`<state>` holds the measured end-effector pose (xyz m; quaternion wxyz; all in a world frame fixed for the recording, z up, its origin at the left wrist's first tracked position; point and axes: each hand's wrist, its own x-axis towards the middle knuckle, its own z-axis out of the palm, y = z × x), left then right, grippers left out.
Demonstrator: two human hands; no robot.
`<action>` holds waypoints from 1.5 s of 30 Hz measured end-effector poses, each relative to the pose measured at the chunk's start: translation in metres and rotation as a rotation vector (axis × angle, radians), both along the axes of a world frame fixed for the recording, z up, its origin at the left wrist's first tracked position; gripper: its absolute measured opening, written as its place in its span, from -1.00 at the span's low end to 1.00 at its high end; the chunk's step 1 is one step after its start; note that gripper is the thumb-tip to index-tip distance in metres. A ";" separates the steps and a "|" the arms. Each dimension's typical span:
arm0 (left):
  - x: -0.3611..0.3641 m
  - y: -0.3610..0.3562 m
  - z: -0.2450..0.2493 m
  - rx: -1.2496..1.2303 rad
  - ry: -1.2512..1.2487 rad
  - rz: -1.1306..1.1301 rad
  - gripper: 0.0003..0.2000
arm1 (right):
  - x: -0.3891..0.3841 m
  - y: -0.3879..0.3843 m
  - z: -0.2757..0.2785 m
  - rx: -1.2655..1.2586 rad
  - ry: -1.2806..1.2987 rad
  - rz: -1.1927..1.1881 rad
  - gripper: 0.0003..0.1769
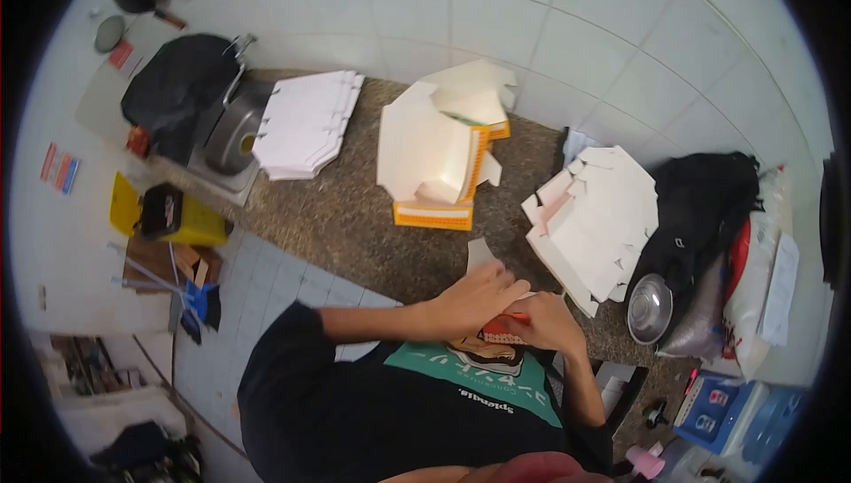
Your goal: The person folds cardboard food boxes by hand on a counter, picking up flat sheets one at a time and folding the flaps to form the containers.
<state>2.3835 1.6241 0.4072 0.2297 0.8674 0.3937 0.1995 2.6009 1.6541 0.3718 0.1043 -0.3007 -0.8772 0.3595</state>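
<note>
My left hand [479, 299] and my right hand [544, 322] are close together at the counter's front edge, in front of my shirt. Both have curled fingers on a small cardboard carton [480, 257]. Its pale flap sticks up beyond my left hand, and a red-orange printed part shows between the hands. My fingers hide most of the carton. Just beyond them stand folded carton boxes [432, 151], white inside with orange printed edges. To the right of my right hand lies a stack of flat white carton blanks [598, 226].
Another stack of white blanks [306, 120] lies left on the speckled counter [328, 208], beside a metal sink [232, 137]. At right are a metal bowl [650, 308], a black cloth bag [700, 217] and plastic sacks [753, 279]. A yellow bin [199, 222] stands on the floor.
</note>
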 end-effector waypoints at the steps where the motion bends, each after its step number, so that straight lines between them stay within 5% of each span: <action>1: -0.004 -0.002 0.008 0.399 -0.085 0.095 -0.65 | 0.009 -0.002 0.010 -0.009 0.083 -0.072 -0.79; 2: -0.009 -0.007 0.007 0.409 -0.091 0.070 -0.65 | 0.021 -0.008 0.019 0.003 0.084 -0.096 -0.79; 4: -0.017 -0.021 0.000 0.417 -0.495 0.411 -0.59 | 0.038 -0.020 0.035 -0.399 0.420 -0.776 -0.78; 5: -0.014 -0.022 -0.006 0.264 -0.637 0.383 -0.40 | 0.030 -0.020 0.043 -0.303 0.717 -0.846 -0.76; 6: -0.009 -0.017 -0.005 0.265 -0.636 0.373 -0.40 | 0.017 -0.020 0.041 -0.298 0.723 -0.853 -0.76; 8: 0.013 -0.008 0.000 -0.493 -0.811 0.225 -0.35 | -0.002 -0.019 0.023 -0.245 0.889 -1.057 -0.82; 9: 0.022 0.000 -0.007 -0.405 -0.807 0.218 -0.31 | -0.006 -0.011 -0.009 -0.100 0.754 -0.939 -0.81; 10: 0.026 0.010 -0.010 -0.406 -0.804 0.208 -0.31 | -0.033 -0.006 -0.013 -0.148 0.984 -1.020 -0.74; 12: 0.030 0.030 -0.015 -0.165 -0.665 0.417 -0.36 | -0.036 0.005 -0.017 0.026 0.641 -0.944 -0.71; 13: 0.027 0.044 -0.022 0.173 -0.524 0.435 -0.43 | -0.040 0.011 -0.011 0.032 0.649 -0.947 -0.71; 15: 0.017 0.057 -0.025 0.158 -0.548 0.427 -0.47 | -0.050 0.022 0.004 -0.301 1.106 -0.794 -0.71; 18: 0.011 0.062 -0.025 -0.027 -0.671 0.400 -0.55 | -0.046 0.028 0.009 -0.291 0.975 -0.820 -0.73; 22: 0.008 0.062 -0.038 0.120 -0.560 0.386 -0.54 | -0.030 0.041 -0.001 -0.140 1.057 -0.792 -0.75; 24: 0.008 0.056 -0.041 0.209 -0.446 0.428 -0.52 | -0.020 0.039 -0.008 0.042 0.820 -0.771 -0.75; 29: 0.021 0.051 -0.056 0.030 -0.510 0.402 -0.44 | -0.044 0.022 -0.065 0.228 0.703 -0.820 -0.64; 32: 0.022 0.050 -0.075 -0.045 -0.649 0.323 -0.44 | -0.047 0.022 -0.063 0.014 0.889 -0.818 -0.56; 34: 0.015 0.049 -0.085 -0.212 -0.607 0.228 -0.47 | -0.038 0.030 -0.048 -0.285 0.819 -0.594 -0.51; 36: 0.014 0.052 -0.079 -0.412 -0.790 0.267 -0.37 | -0.014 0.032 -0.020 -0.231 0.674 -0.588 -0.50; 38: 0.005 0.057 -0.081 -0.515 -0.873 0.275 -0.30 | 0.026 0.027 0.032 0.119 0.166 -0.210 -0.41; 40: -0.015 0.061 -0.092 -1.097 -1.216 0.270 -0.36 | 0.064 0.018 0.071 0.244 0.137 -0.116 -0.34; 41: -0.027 0.059 -0.081 -1.356 -1.143 0.336 -0.36 | 0.074 0.013 0.079 0.361 0.105 -0.010 -0.26; 44: -0.058 0.066 -0.119 -1.591 -1.046 0.105 -0.31 | 0.075 0.007 0.084 0.177 0.128 0.173 -0.21; 45: -0.057 0.069 -0.113 -1.594 -1.036 0.094 -0.31 | 0.072 0.004 0.083 0.057 0.105 0.163 -0.34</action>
